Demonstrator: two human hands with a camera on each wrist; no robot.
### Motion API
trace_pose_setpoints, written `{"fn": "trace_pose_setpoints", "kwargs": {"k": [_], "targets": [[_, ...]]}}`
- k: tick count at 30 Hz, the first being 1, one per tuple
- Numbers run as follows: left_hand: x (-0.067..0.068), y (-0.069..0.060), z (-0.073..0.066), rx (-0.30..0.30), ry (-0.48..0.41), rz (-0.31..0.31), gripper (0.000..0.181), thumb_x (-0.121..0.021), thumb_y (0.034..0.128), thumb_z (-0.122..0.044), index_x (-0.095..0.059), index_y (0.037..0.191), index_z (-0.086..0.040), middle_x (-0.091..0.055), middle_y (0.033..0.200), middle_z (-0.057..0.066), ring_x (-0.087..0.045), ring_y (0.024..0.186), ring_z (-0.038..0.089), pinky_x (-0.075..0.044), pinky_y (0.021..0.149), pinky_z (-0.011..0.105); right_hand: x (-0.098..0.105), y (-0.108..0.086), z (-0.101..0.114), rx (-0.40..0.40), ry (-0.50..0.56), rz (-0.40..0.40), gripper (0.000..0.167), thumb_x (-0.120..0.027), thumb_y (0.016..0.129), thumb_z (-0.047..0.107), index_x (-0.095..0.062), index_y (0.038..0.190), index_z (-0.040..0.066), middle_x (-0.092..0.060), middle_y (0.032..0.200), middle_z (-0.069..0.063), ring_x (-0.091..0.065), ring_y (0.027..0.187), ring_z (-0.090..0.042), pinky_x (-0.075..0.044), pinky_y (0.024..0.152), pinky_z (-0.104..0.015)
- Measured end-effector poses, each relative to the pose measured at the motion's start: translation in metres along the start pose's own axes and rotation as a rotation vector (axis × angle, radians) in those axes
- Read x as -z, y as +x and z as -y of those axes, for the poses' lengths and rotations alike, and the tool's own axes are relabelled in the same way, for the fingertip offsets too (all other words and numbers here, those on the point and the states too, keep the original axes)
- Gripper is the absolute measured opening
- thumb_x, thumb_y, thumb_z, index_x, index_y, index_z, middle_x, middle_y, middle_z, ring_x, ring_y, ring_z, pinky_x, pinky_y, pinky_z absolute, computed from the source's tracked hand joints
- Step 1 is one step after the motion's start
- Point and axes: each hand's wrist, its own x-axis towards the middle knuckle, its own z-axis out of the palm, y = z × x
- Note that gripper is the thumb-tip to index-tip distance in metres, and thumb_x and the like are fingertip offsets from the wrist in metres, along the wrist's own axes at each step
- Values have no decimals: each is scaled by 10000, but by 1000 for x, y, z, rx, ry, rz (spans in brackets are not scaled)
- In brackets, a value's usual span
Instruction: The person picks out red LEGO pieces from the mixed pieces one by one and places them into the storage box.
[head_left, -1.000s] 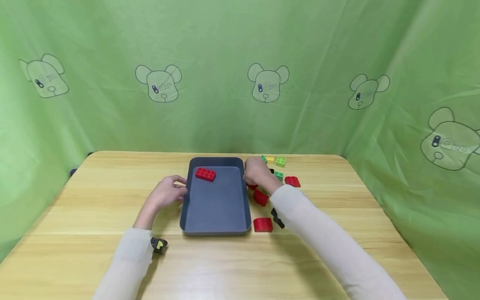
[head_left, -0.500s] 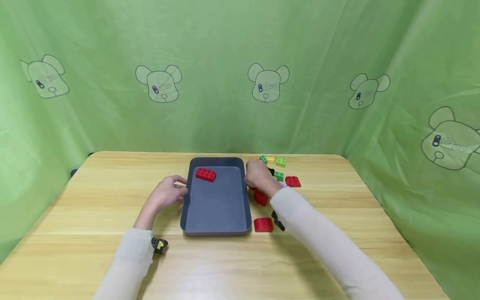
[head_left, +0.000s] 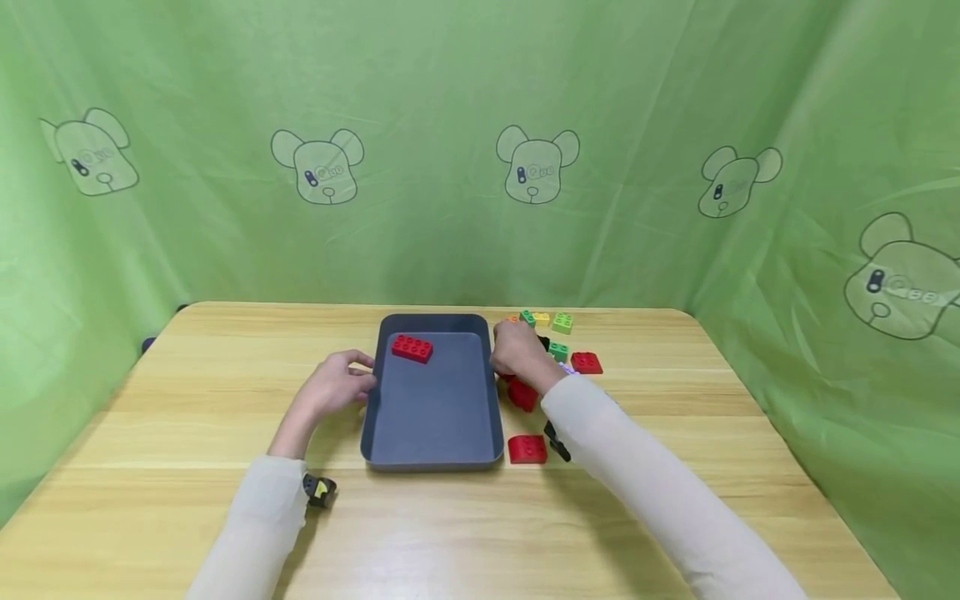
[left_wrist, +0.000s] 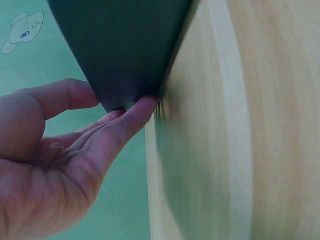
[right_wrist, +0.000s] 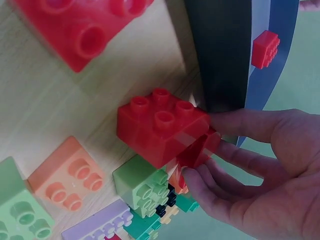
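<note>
In the head view my left hand (head_left: 339,385) rests its fingertips against the outer left wall of a dark grey tray (head_left: 435,417). The left wrist view shows its thumb and fairly straight fingers (left_wrist: 125,120) touching the tray wall (left_wrist: 125,45). Just beyond the tray's right wall, my right hand (head_left: 517,348) is bent down over toy building bricks. Its thumb and fingers pinch a red brick (right_wrist: 202,150), partly covered by the fingers. A red four-stud brick (right_wrist: 160,127) is right against that piece; whether the two are joined I cannot tell. One red eight-stud brick (head_left: 412,348) lies inside the tray.
Right of the tray lie a curved red brick (head_left: 527,449), another red brick (head_left: 586,362), a lime brick (head_left: 562,323), a green brick (head_left: 558,351) and a yellow one (head_left: 541,319). An orange brick (right_wrist: 70,175) and a lilac one (right_wrist: 97,222) show in the right wrist view.
My right hand has shifted very slightly to the right and nearer to me, uncovering an orange brick and a lilac one. The left hand and tray stay practically still.
</note>
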Motion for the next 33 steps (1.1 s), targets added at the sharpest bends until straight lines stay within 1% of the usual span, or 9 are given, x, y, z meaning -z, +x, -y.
{"fn": "trace_pose_setpoints", "kwargs": {"k": [4, 8, 15, 19, 22, 25, 28, 30, 33], "targets": [[0, 1, 1, 3, -6, -1, 439, -588, 987, -118, -514, 1391, 36, -625, 1328, 300, -736, 1014, 317, -564, 992, 468, -1, 2, 0, -2, -21, 9, 202, -615, 837, 26, -675, 1029, 6, -682, 981, -124, -550, 930, -260, -534, 783, -346], [0, 1, 1, 3, -5, 0, 438, -586, 987, -115, -512, 1390, 37, -624, 1327, 301, -733, 1019, 321, -562, 995, 469, -2, 4, -1, 2, -36, 15, 137, -623, 830, 24, -681, 954, 16, -681, 931, -109, -548, 895, -249, -533, 752, -333], [-2, 0, 1, 4, -26, 1, 419, -589, 980, -89, -525, 1369, 52, -635, 1304, 311, -736, 1003, 318, -599, 928, 418, -3, 4, -4, 9, -60, 51, 140, -623, 838, 34, -694, 957, 11, -697, 942, -113, -568, 855, -238, -520, 683, -298], [-3, 0, 1, -1, -30, -2, 418, -589, 978, -85, -527, 1365, 58, -637, 1299, 314, -739, 995, 314, -606, 911, 403, 5, 4, -4, 18, -113, 72, 20, -696, 800, 58, -689, 815, 47, -639, 833, -78, -530, 801, -231, -465, 609, -269], [-3, 0, 1, -1, -33, -4, 419, -589, 978, -89, -526, 1367, 55, -637, 1301, 312, -740, 993, 310, -607, 911, 403, 16, 6, -3, 35, -136, 65, 113, -675, 789, 46, -621, 697, 82, -560, 744, -51, -484, 743, -216, -424, 578, -262], [-2, 0, 1, 2, -35, -4, 419, -587, 980, -92, -524, 1369, 50, -636, 1305, 309, -739, 996, 307, -603, 920, 410, 28, 5, -1, 52, -109, 34, 139, -606, 794, 28, -569, 676, 93, -541, 728, -53, -480, 719, -214, -402, 557, -259], [-1, 0, 1, 5, -36, -4, 418, -586, 983, -97, -525, 1372, 43, -636, 1307, 304, -737, 1001, 305, -598, 929, 419, 36, 4, 1, 51, -44, -3, 128, -567, 795, 13, -542, 693, 87, -533, 739, -70, -489, 722, -221, -394, 549, -261], [-1, 0, 0, 6, -35, -6, 417, -586, 983, -97, -526, 1371, 42, -636, 1309, 303, -736, 1003, 305, -599, 927, 418, 40, 3, 3, 32, 5, -11, 140, -547, 783, -5, -497, 696, 92, -485, 725, -64, -465, 683, -204, -374, 524, -254], [-1, 0, 0, 7, -35, -6, 416, -584, 984, -96, -525, 1371, 44, -635, 1309, 304, -736, 1005, 307, -599, 927, 418, 42, 4, 7, 9, 58, -35, 135, -549, 784, -9, -493, 720, 95, -471, 728, -51, -458, 663, -188, -380, 517, -253]]}}
